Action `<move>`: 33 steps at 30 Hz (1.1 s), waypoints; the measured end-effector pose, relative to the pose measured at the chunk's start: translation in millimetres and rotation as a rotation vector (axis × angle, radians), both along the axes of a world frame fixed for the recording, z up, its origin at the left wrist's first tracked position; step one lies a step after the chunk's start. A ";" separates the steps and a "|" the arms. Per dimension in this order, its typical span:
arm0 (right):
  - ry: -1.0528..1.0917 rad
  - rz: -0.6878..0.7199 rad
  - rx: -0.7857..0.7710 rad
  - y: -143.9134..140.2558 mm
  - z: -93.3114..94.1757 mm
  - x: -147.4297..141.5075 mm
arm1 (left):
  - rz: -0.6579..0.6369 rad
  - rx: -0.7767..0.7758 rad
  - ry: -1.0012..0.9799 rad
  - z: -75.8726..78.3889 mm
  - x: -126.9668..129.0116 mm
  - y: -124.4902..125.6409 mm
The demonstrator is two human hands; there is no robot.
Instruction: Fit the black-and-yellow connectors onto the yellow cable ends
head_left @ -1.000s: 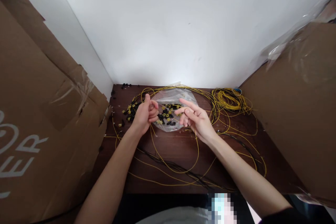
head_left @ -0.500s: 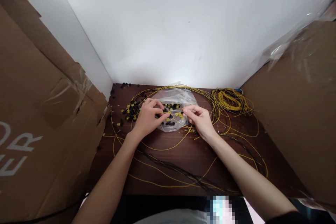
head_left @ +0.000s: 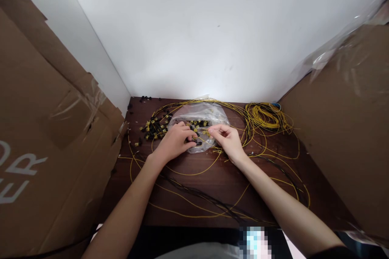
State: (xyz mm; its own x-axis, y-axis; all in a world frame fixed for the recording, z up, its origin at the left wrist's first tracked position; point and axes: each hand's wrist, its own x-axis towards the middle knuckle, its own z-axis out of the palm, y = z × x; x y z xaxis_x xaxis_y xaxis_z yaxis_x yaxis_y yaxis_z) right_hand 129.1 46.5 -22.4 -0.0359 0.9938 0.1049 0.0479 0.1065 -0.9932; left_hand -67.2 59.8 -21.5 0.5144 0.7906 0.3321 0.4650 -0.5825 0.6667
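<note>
My left hand (head_left: 176,141) reaches over the near left part of a clear plastic bag (head_left: 209,110). Its thumb and forefinger are curled with a gap between them, beside small black pieces (head_left: 198,143) on the bag. Opposite it, my right hand (head_left: 228,141) has thumb and forefinger pinched together on what looks like a thin yellow wire; the tip is too small to make out. Several black-and-yellow connectors (head_left: 197,123) lie on the bag between and behind the hands. Small yellow pieces (head_left: 206,132) show just by the right fingertips.
A heap of black-and-yellow connectors (head_left: 154,127) lies to the left on the dark wooden table (head_left: 194,190). Coiled yellow wire (head_left: 267,116) sits at the back right. Loose black wires (head_left: 200,194) cross the front. Cardboard (head_left: 54,121) (head_left: 343,121) flanks both sides; a white wall (head_left: 194,40) stands behind.
My left hand has moved down and slightly toward me, its fingertips now by the nearer black pieces. The right hand has shifted slightly left and stays pinched.
</note>
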 end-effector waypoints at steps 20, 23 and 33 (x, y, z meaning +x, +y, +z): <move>0.080 0.333 0.025 -15.6 4.4 -6.2 | 0.081 -0.059 -0.134 9.2 9.9 -6.7; 0.077 0.193 0.071 -14.0 -1.0 -9.8 | 0.107 -0.093 -0.137 10.3 9.2 -6.8; 0.105 0.077 0.050 -9.2 -5.1 -8.8 | 0.059 -0.312 -0.344 17.4 11.8 -12.2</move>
State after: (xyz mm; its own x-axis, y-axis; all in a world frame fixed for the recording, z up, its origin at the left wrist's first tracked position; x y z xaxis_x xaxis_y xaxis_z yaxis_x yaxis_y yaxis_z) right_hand 120.3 37.3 -27.6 -0.0982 0.9819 0.1618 -0.0663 0.1557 -0.9856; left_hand -55.4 47.6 -4.2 0.3669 0.9046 0.2170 0.2124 -0.3086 0.9272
